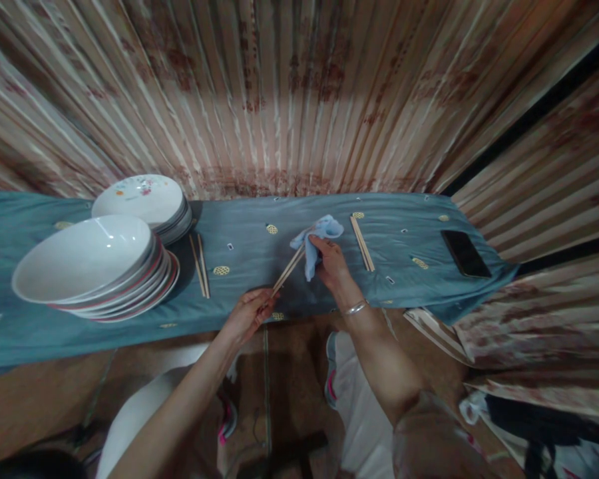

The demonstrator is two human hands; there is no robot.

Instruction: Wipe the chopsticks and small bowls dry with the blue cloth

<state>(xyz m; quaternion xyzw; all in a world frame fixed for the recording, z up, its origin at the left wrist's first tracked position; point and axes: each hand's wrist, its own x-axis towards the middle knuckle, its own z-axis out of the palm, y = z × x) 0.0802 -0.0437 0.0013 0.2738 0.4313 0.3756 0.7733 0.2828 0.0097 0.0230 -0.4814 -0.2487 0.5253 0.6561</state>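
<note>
My left hand (pixel 252 311) is closed on the lower ends of a pair of wooden chopsticks (pixel 288 271), which slant up to the right. Around their upper ends my right hand (pixel 331 261) pinches a light blue cloth (pixel 324 229); the tips are hidden in its folds. A silver bracelet circles my right wrist. Just right of the cloth, more chopsticks (pixel 362 244) lie together on the table. Two other chopsticks (pixel 199 266) rest to the left, beside the bowls.
A stack of large white bowls (pixel 87 259) stands at the left, with a stack of flower-patterned plates (pixel 142 199) behind it. A black phone (pixel 465 253) lies at the right end. Blue patterned cloth (pixel 244 229) covers the narrow table, and pleated curtains (pixel 299 100) hang behind.
</note>
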